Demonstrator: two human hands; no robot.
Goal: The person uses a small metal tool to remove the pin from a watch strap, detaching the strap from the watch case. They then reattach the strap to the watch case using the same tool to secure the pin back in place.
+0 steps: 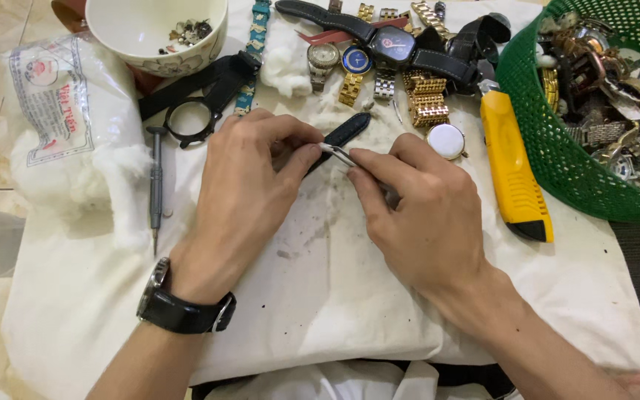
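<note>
two hands: both at work on a strap (344, 132)
left hand (250, 174): pinches strap end
right hand (424, 215): grip closed on a thin tool (341, 154)
progress: strap not yet freed

A clear plastic cotton-wool bag (61, 126) with a red-and-blue printed label (53, 100) lies far left.

Bright, even, soft light over the whole head view.
Shadows were faint and short beneath the left hand (250, 189) and right hand (424, 215). The white cloth (320, 296) neared overexposure, the gold watch bands (427, 100) glinted, focus stayed sharp, and the edges bowed slightly.
</note>
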